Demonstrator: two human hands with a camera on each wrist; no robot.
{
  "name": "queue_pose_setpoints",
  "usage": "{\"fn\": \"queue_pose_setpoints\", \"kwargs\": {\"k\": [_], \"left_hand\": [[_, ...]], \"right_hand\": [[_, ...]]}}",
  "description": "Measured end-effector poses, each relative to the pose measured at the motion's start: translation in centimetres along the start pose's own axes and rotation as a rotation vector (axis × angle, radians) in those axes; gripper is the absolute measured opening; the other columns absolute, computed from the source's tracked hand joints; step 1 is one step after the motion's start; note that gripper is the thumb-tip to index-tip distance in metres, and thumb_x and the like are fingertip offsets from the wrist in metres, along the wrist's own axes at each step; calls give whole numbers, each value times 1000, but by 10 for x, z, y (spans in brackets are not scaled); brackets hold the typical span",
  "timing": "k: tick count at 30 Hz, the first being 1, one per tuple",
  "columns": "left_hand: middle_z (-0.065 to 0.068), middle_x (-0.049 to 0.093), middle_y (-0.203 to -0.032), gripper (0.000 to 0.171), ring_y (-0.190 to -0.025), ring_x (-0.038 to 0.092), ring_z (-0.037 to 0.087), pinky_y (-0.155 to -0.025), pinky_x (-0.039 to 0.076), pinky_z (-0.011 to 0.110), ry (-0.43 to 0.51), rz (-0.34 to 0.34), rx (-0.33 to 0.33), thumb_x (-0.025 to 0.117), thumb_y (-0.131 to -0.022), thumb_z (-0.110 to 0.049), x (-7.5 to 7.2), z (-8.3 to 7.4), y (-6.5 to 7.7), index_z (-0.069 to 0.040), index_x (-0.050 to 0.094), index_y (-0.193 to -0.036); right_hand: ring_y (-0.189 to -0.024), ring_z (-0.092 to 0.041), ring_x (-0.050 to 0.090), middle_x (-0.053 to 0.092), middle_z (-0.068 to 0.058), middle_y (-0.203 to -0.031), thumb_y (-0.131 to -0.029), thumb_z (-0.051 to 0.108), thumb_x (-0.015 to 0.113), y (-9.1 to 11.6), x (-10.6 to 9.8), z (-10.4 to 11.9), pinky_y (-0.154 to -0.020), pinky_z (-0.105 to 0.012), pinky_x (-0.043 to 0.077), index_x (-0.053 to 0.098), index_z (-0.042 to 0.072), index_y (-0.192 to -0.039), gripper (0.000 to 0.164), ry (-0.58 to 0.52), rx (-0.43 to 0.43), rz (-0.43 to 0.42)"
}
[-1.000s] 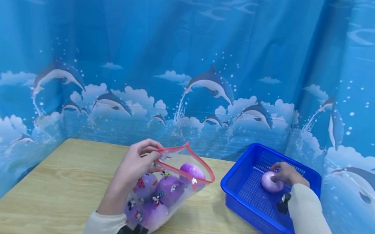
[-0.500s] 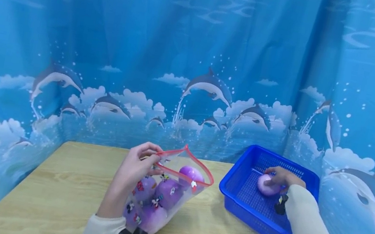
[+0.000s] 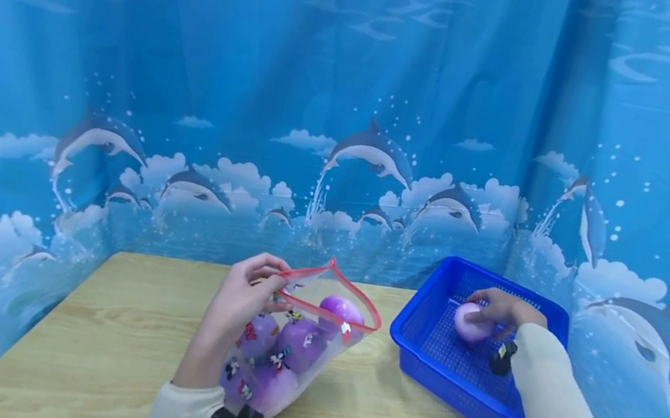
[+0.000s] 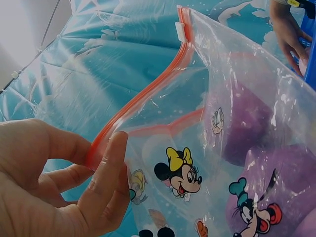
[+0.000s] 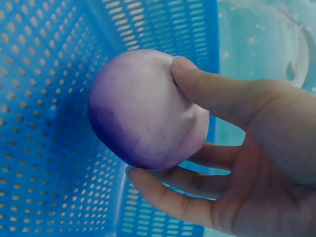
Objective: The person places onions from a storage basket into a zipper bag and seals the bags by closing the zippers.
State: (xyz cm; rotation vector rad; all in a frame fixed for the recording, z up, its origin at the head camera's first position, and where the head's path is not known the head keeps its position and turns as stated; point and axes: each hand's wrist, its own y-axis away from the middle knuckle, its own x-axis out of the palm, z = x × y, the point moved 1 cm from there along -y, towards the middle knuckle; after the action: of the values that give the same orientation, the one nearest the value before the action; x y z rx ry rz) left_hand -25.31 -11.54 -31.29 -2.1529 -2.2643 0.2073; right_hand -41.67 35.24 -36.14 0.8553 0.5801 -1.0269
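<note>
My left hand pinches the rim of a clear zip bag with a red-orange zip edge and cartoon prints. The bag's mouth gapes, and a slider sits on the zip in the left wrist view. Several round purple things fill the bag. On the right, my right hand grips a purple-and-white ball inside a blue plastic basket. Thumb on one side and fingers beneath, it holds the ball close to the perforated wall in the right wrist view.
Both the bag and the basket stand on a light wooden table. A blue curtain printed with dolphins hangs behind and along both sides. The basket stands close to the right-hand curtain.
My right hand has shifted slightly left within the basket, carrying the ball along and turning it. The left hand and the bag stay nearly where they were.
</note>
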Motion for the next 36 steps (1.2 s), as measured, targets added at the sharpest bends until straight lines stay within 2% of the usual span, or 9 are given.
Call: {"fn": "queue_pose_setpoints", "kwargs": {"k": [7,13,19,24,28,36], "left_hand": [[21,63,-114,15,-85,72,22,-78,67,32,18,-6,-7,55,-102,-4,1,2,-1,-2,65,-114],[23,63,-114,15,-85,72,23,-77,67,33,17,-6,-5,55,-102,-4,1,3,1,-2,66,-114],[23,62,-114,15,-85,71,22,-77,67,33,16,0,6,55,-103,-6,1,2,0,-2,65,-114],[22,63,-113,15,-83,71,21,-78,67,33,15,1,0,55,-103,-5,1,3,2,-2,65,-113],[22,63,-112,15,-83,72,21,-78,67,33,11,3,1,55,-103,-5,1,3,2,-2,66,-113],[23,63,-112,14,-86,72,25,-77,67,33,8,4,16,56,-103,-5,2,1,0,-2,66,-112]], "right_hand": [[-119,-42,60,42,-36,-147,-102,27,63,3,0,20,-88,-52,64,43,-3,-150,60,-3,-57,-7],[-116,-39,61,43,-34,-147,-103,29,63,7,4,36,-84,-47,65,45,-1,-150,59,16,-103,-31],[-113,-38,61,45,-35,-144,-103,29,64,12,1,48,-82,-47,66,45,0,-150,58,49,-135,-30],[-106,-33,63,48,-34,-142,-101,34,66,22,2,62,-76,-40,65,47,2,-150,62,91,-193,-60],[-101,-29,64,51,-32,-140,-100,33,68,33,4,79,-71,-39,64,49,2,-149,61,104,-261,-105],[-103,-30,62,55,-29,-138,-99,29,70,52,14,114,-68,-36,63,54,5,-146,55,144,-365,-167]]}}
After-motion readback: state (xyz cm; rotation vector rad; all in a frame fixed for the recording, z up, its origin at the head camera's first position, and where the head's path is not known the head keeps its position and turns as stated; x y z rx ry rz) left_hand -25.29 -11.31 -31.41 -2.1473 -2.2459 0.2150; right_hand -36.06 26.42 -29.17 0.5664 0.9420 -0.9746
